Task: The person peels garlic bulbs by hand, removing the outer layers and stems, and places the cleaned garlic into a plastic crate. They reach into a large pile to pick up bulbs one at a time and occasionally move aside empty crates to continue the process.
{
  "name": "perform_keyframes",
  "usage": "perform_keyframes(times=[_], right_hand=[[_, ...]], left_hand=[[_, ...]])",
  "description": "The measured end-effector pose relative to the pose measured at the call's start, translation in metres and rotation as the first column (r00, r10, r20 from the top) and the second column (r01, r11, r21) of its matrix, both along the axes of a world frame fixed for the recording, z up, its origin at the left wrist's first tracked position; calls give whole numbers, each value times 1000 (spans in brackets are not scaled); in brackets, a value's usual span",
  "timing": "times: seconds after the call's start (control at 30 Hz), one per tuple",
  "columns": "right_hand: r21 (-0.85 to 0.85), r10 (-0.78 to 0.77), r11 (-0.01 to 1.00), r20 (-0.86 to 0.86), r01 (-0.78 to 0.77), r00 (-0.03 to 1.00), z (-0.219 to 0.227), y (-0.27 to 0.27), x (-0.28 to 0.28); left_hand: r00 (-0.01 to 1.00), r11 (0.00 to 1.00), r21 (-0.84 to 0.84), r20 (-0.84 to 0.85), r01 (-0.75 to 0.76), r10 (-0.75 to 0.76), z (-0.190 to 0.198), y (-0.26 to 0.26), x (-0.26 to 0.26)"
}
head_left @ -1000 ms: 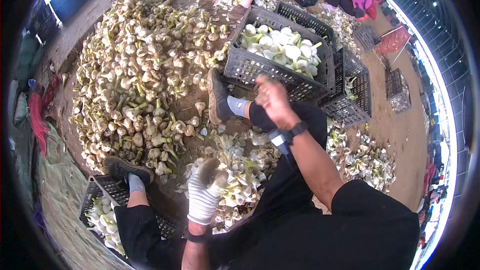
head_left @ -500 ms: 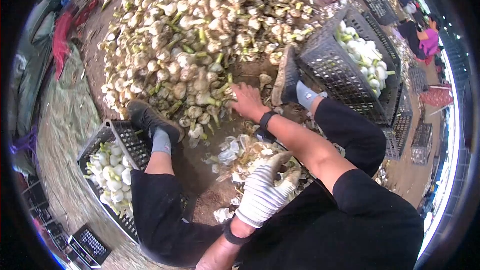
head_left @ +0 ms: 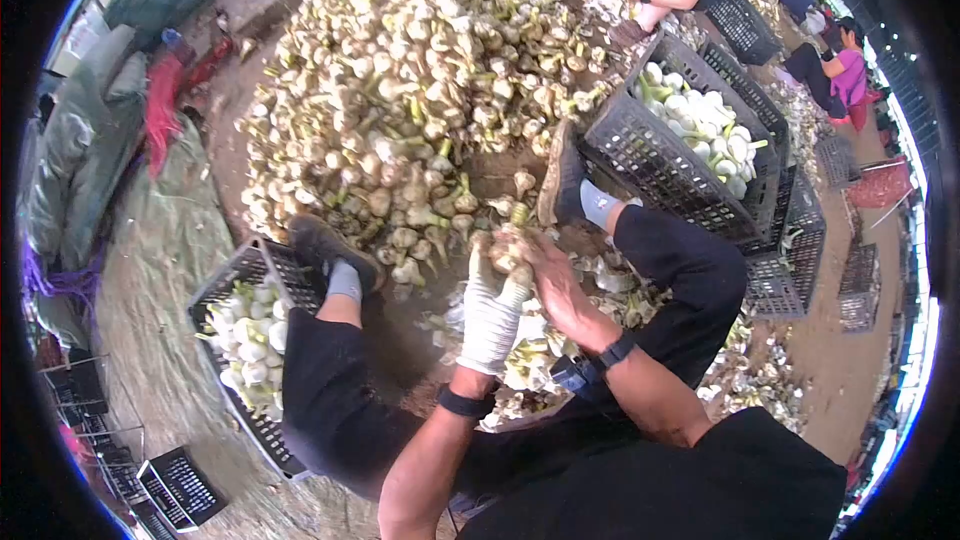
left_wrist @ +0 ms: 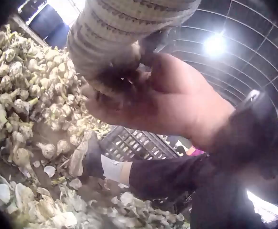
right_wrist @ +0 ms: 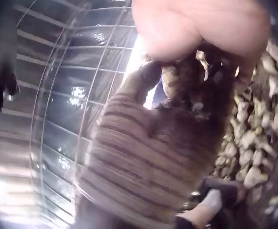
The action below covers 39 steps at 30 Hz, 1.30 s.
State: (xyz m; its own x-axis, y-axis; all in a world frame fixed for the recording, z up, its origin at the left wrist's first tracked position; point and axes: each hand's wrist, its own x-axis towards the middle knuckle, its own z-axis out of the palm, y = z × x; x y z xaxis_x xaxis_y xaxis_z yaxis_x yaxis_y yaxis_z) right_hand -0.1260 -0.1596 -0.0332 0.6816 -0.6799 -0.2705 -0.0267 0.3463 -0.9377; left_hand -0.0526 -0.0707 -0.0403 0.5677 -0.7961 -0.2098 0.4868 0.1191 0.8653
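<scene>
My left hand (head_left: pixel 492 285), in a striped white work glove, and my bare right hand (head_left: pixel 548 275) meet in front of my knees. Together they grip one dirty garlic bulb (head_left: pixel 508 243) with a short green stem. In the left wrist view the glove (left_wrist: pixel 124 28) sits above the right hand (left_wrist: pixel 162 95), with the bulb (left_wrist: pixel 114 78) dark between them. From the right wrist camera, the bulb (right_wrist: pixel 182 81) lies between the right hand (right_wrist: pixel 201 24) and the glove (right_wrist: pixel 143 162). A big heap of unpeeled garlic (head_left: pixel 420 90) lies just beyond my feet.
A black crate (head_left: pixel 640 155) of white peeled garlic stands at my right foot, and another crate (head_left: pixel 215 290) by my left leg. Loose garlic skins (head_left: pixel 530 360) litter the ground between my legs. Other people sit at the top right, and more crates (head_left: pixel 790 275) stand on the right.
My right hand has come back from the heap with a garlic bulb. My gloved left hand has risen from the skins to meet it, and both now hold the bulb.
</scene>
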Motion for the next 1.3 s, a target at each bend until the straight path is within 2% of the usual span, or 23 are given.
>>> perform_keyframes(times=[0.03,0.07,0.1,0.13,0.17,0.2,0.27,0.3,0.37,0.4,0.43,0.5,0.6,0.7,0.77,0.83,0.87,0.9,0.97,1.03,1.13,1.23,1.3], right_hand=[[-3,14,1000,61,-14,998,-14,-2,-12],[-360,-82,929,27,86,996,-20,-1,-22],[68,-194,981,366,182,910,-22,1,-27],[-393,-88,908,158,145,983,-14,-1,-37],[-757,-95,653,-87,-4,992,-6,-5,-49],[-763,-99,647,-72,9,992,-11,-9,-61],[-353,-72,935,-158,12,985,-18,-15,-76],[-358,-76,934,-148,19,986,-12,-15,-82],[-681,-132,726,-277,-98,952,26,-8,-88],[-718,-178,694,-242,-53,954,31,-5,-88],[-715,-176,698,-237,-49,955,30,-6,-91],[-520,-94,854,-159,-2,983,23,-11,-97],[-448,-116,890,-33,89,993,18,-20,-99],[-604,-185,785,-17,138,983,14,-40,-105],[-390,-187,910,-74,144,980,41,-44,-112],[-401,-165,909,-84,118,983,34,-55,-128],[-404,-174,906,-83,127,981,39,-54,-135],[-306,-154,944,-76,124,985,47,-52,-142],[-155,-158,976,-29,152,987,52,-47,-145],[-154,-120,980,32,123,992,34,-40,-142],[154,-86,986,188,57,979,40,-24,-121],[238,-88,971,270,22,959,45,-13,-100],[113,-5,993,191,-17,981,46,-12,-90]], left_hand=[[999,998,37,-8,45,-45,10,3,0],[990,999,35,137,37,-41,7,4,-2],[961,999,32,275,29,-37,4,4,-6],[946,997,73,319,33,-55,12,6,-11],[892,986,167,441,25,-98,5,7,-16],[865,981,193,487,27,-119,7,6,-20],[798,984,177,589,23,-125,10,3,-27],[792,985,172,597,25,-124,10,4,-29],[698,962,269,680,44,-222,26,6,-33],[696,963,267,685,33,-214,25,6,-35],[693,962,272,688,31,-217,28,6,-36],[619,949,315,744,8,-252,34,5,-39],[558,946,321,793,-43,-243,49,-8,-48],[448,955,286,866,-78,-222,47,-27,-55],[499,962,272,835,-3,-234,51,-37,-60],[547,959,267,791,96,-275,58,-42,-64],[771,952,182,558,246,-306,61,-46,-68],[895,932,52,261,360,-361,64,-48,-73],[869,898,74,230,434,-439,68,-41,-66],[846,862,78,168,500,-506,70,-27,-56],[884,885,-23,-42,465,-466,59,-3,-45],[908,908,-26,-12,418,-419,63,12,-27],[917,918,-16,41,397,-396,60,19,-18]])
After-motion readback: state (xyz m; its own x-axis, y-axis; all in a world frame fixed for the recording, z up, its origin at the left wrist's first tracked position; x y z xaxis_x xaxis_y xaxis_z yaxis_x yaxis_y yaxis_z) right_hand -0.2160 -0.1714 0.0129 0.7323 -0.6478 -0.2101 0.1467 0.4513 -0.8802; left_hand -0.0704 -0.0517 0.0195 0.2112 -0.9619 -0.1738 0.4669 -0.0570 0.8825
